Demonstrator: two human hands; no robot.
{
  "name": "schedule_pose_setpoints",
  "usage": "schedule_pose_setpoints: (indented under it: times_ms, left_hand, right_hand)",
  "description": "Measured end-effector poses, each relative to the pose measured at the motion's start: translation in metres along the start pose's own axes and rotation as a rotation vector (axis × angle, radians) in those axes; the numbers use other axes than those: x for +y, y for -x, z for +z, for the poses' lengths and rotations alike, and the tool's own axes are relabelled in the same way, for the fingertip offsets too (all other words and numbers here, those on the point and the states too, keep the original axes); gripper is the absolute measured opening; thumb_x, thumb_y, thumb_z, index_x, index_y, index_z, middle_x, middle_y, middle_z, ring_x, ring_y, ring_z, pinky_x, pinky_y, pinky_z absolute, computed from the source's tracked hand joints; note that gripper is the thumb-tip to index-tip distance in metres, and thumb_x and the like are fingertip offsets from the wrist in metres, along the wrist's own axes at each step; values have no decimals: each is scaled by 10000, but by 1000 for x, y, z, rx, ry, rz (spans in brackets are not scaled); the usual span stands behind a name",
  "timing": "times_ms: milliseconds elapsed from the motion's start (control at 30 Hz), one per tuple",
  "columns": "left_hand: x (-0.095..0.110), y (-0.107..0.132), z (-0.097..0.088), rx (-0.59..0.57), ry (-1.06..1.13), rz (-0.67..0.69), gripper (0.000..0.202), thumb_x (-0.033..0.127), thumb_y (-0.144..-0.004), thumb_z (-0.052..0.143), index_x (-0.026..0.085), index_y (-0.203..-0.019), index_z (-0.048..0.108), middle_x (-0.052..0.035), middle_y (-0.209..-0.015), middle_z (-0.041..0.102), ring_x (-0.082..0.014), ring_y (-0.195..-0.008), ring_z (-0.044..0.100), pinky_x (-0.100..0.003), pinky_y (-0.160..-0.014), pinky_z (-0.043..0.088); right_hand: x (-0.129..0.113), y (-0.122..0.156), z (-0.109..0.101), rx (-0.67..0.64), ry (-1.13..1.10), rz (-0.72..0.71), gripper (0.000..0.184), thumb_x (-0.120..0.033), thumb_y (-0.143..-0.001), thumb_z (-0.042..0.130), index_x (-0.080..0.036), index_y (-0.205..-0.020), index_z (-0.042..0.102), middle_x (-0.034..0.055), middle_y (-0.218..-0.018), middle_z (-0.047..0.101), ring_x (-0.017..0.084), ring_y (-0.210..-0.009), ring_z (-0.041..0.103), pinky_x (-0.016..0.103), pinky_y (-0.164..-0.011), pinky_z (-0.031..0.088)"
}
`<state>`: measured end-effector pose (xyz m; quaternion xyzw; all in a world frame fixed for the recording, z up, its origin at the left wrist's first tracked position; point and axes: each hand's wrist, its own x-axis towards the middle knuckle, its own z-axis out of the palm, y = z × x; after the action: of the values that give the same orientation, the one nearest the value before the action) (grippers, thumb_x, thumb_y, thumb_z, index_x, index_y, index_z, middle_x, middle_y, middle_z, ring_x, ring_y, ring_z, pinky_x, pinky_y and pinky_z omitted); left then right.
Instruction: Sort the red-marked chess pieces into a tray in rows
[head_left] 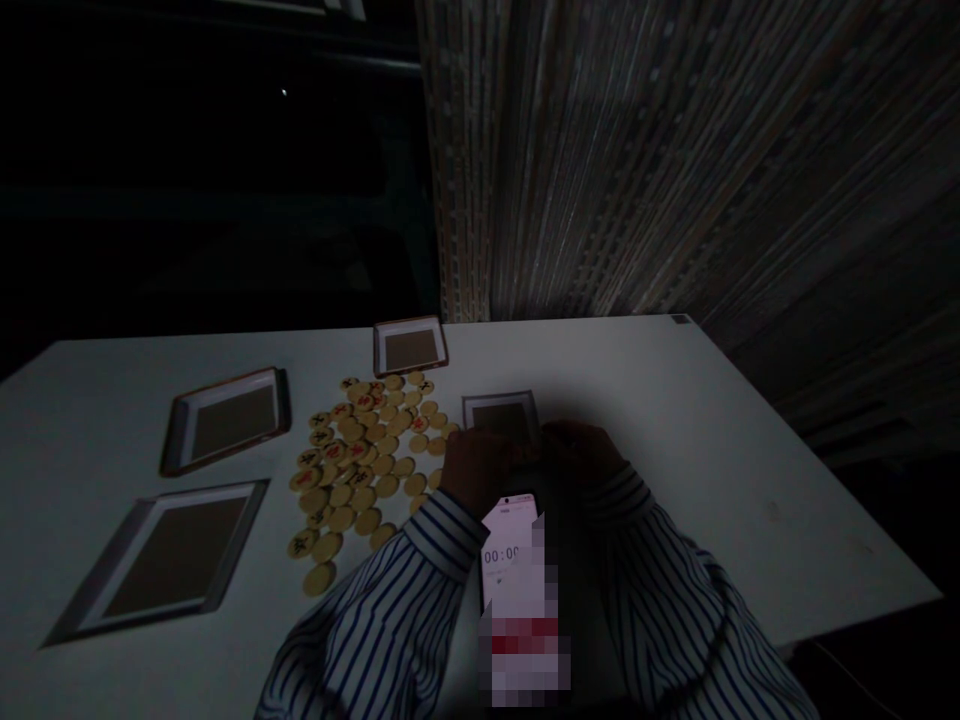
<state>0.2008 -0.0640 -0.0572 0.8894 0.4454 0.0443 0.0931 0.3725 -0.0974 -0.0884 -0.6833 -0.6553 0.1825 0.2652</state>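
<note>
In dim light my left hand and my right hand rest close together on the white table, both in striped sleeves. Their fingers look curled, and what they hold, if anything, is too dark to see. Right behind the hands sits a small empty tray. A phone with a lit screen showing a timer hangs below my wrists. Left of my left hand lies a spread of several round yellow game pieces with red or black marks.
Three more empty trays stand on the table: a small one at the back, a dark-rimmed one and a larger grey-rimmed one at the left. A striped wall rises behind the table.
</note>
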Motion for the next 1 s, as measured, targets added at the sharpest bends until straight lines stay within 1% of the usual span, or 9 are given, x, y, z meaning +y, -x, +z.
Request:
schedule_pose_setpoints:
  times_ms: [167, 333, 533, 733, 900, 1000]
  left_hand:
    - [1, 0, -1, -57, -23, -5, 308, 265, -854, 388, 198, -811, 685, -92, -836, 680, -253, -817, 614, -362, -679, 398]
    - [2, 0, -3, -69, -27, -14, 326, 290, -865, 376, 197, -804, 683, -92, -840, 677, -245, -835, 608, -361, -703, 390]
    - [2, 0, -4, -53, -23, -1, 307, 271, -860, 386, 208, -802, 681, -80, -831, 679, -246, -818, 613, -359, -686, 391]
    - [2, 0, -5, -76, -8, 11, 315, 275, -862, 381, 215, -819, 687, -82, -843, 681, -252, -827, 611, -365, -688, 389]
    - [3, -1, -4, -74, -26, -5, 312, 255, -856, 379, 202, -813, 683, -91, -842, 678, -264, -830, 611, -389, -702, 390]
    - [3, 0, -3, -74, -39, 2, 295, 246, -847, 389, 206, -816, 680, -86, -837, 678, -268, -838, 610, -393, -705, 392]
  right_hand:
    - [-2, 0, -1, -73, 61, 54, 295, -288, -814, 472, -190, -1033, 645, 48, -928, 705, 181, -863, 651, 291, -750, 504]
    - [-5, 0, -1, -87, 73, 87, 309, -296, -822, 475, -203, -1079, 620, 29, -895, 711, 166, -855, 654, 272, -761, 501]
    - [-9, 1, -4, -81, 87, 79, 324, -297, -823, 475, -165, -1080, 620, 52, -886, 712, 176, -844, 658, 271, -742, 501]
    - [-10, 1, -5, -89, 103, 97, 316, -297, -826, 469, -189, -1082, 619, 37, -894, 713, 163, -850, 657, 260, -745, 497]
    - [-6, 0, -3, -106, 83, 108, 324, -304, -825, 466, -193, -1092, 613, 37, -908, 712, 173, -878, 653, 277, -775, 494]
    - [-4, -1, -2, -128, 69, 105, 330, -301, -820, 473, -192, -1102, 607, 36, -916, 711, 169, -875, 653, 273, -763, 497]
